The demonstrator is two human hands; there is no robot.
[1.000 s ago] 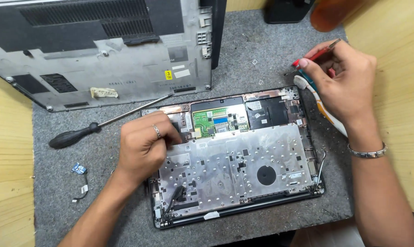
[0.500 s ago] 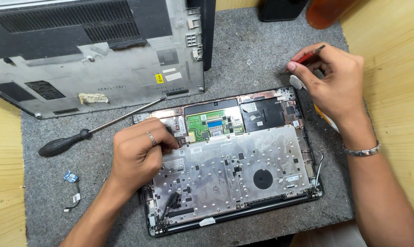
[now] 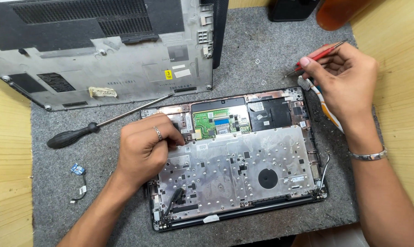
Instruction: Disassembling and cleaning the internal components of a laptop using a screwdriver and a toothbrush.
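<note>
Opened laptop chassis (image 3: 243, 169) on grey worktop (image 3: 56, 219). Left hand (image 3: 145, 146), fingers curled, pinches a part at the chassis's upper-left edge; right hand (image 3: 342, 77) grips red tweezers (image 3: 321, 54), lifted clear. Beyond: black screwdriver (image 3: 74, 136), removed bottom cover (image 3: 102, 55).

Single head view, looking steeply down, close over opened laptop chassis (image 3: 236, 160).

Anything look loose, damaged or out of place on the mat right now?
A small blue connector with a wire lies loose on the grey mat, left of the opened laptop base. A toothbrush sits under the right hand, unusual among tools. No damage visible.
</note>
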